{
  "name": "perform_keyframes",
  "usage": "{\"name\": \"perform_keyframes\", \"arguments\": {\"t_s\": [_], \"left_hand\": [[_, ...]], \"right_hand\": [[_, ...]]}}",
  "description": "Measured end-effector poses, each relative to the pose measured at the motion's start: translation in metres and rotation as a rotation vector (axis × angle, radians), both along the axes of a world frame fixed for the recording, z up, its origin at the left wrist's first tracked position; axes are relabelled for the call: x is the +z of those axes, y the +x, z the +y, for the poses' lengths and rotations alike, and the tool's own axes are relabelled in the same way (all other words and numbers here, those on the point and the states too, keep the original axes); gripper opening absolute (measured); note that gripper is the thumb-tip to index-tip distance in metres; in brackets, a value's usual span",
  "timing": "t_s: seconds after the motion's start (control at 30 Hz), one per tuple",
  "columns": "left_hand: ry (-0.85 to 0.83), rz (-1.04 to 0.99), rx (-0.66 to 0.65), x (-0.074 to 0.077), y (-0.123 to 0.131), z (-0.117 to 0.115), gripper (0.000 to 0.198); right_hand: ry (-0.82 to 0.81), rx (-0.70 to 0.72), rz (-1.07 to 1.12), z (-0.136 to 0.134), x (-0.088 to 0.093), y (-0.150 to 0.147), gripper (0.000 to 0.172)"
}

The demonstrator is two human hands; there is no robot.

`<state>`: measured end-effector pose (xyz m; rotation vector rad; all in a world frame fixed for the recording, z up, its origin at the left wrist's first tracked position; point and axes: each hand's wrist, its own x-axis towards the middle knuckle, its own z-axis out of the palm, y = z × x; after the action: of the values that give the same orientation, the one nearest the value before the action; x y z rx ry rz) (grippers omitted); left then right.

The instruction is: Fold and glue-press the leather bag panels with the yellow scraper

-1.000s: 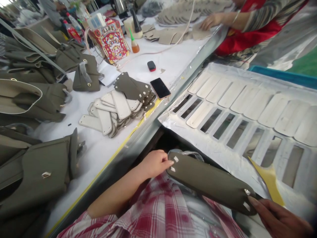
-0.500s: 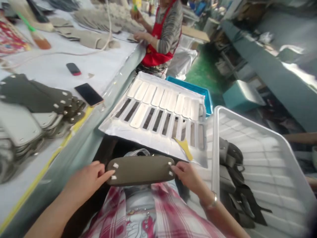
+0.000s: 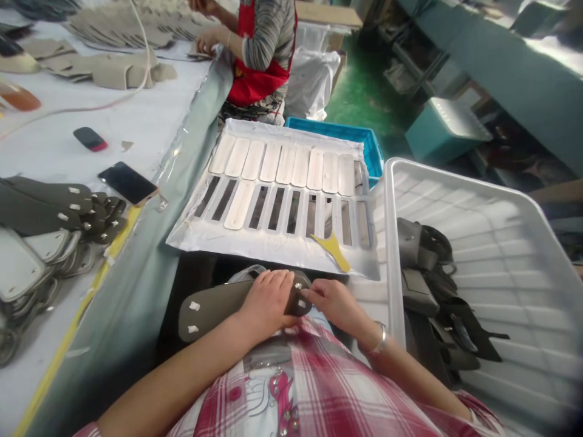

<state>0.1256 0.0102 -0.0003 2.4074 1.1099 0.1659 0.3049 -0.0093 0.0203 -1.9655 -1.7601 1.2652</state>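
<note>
Nearest: plaid shirt; just beyond it, olive panel held above the lap, long side across the body. Left hand grasps the panel right of its middle, fingers over the top. Right hand: fingertips bunched at the right-end tabs; pinch or mere press, cannot tell. Left-end tabs untouched.

Judgement: work seems centred on the right end. Left hand is well placed as a brace; its grip should be firm but spread, lest the panel crease. Right fingertips should take one tab at a time, pressing squarely, minding the edges.

Beyond: slotted board with pale strips and yellow piece. Farther: co-worker at the bench.
</note>
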Motion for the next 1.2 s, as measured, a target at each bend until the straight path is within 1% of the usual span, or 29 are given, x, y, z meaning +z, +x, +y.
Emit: {"name": "perform_keyframes", "arguments": {"t_s": [0.2, 0.37, 0.47, 0.6, 0.73, 0.83, 0.9, 0.93, 0.97, 1.0, 1.03, 1.07, 1.1, 1.13, 1.17, 1.2], "left_hand": [[0.037, -0.021, 0.02, 0.0, 0.002, -0.002, 0.072], [0.061, -0.019, 0.036, -0.002, 0.008, -0.004, 0.069], [0.07, -0.021, 0.037, -0.002, 0.008, -0.003, 0.069], [0.052, -0.026, 0.044, -0.003, 0.008, -0.001, 0.069], [0.042, -0.038, 0.058, -0.005, 0.015, 0.0, 0.068], [0.054, -0.015, 0.072, 0.004, 0.012, -0.004, 0.075], [0.087, -0.059, 0.063, 0.015, -0.006, -0.009, 0.085], [0.101, -0.099, 0.092, 0.02, -0.021, -0.012, 0.087], [0.112, -0.142, 0.177, 0.026, -0.041, -0.016, 0.083], [0.118, -0.184, 0.325, 0.031, -0.063, -0.022, 0.072], [0.109, -0.218, 0.52, 0.035, -0.086, -0.028, 0.058], [0.084, -0.246, 0.738, 0.037, -0.11, -0.036, 0.042], [0.025, -0.267, 0.918, 0.037, -0.132, -0.043, 0.032], [-0.076, -0.29, 1.01, 0.036, -0.152, -0.05, 0.029], [-0.184, -0.318, 1.045, 0.033, -0.167, -0.055, 0.03], [-0.292, -0.342, 1.035, 0.028, -0.178, -0.059, 0.032]], "right_hand": [[0.022, 0.031, 0.002, 0.001, -0.001, 0.006, 0.032], [0.047, 0.055, -0.021, 0.002, -0.006, 0.009, 0.032], [0.072, 0.052, -0.034, 0.001, -0.008, 0.01, 0.031], [0.067, 0.043, -0.047, 0.002, -0.01, 0.009, 0.031], [0.068, -0.017, -0.002, 0.006, -0.015, 0.008, 0.031], [0.098, -0.02, 0.048, 0.004, -0.025, 0.011, 0.031], [0.129, 0.011, 0.069, 0.003, -0.034, 0.016, 0.031], [0.136, 0.014, 0.069, 0.004, -0.04, 0.018, 0.032], [0.142, 0.02, 0.076, 0.005, -0.044, 0.02, 0.033], [0.171, 0.018, 0.09, 0.008, -0.046, 0.02, 0.033], [0.244, -0.013, 0.078, 0.009, -0.046, 0.018, 0.036], [0.324, -0.037, 0.041, 0.01, -0.043, 0.013, 0.04], [0.419, -0.033, -0.004, 0.01, -0.036, 0.004, 0.043], [0.52, 0.01, -0.051, 0.009, -0.028, -0.009, 0.046], [0.614, 0.104, -0.085, 0.007, -0.019, -0.026, 0.048], [0.695, 0.243, -0.099, 0.006, -0.011, -0.046, 0.05]]}}
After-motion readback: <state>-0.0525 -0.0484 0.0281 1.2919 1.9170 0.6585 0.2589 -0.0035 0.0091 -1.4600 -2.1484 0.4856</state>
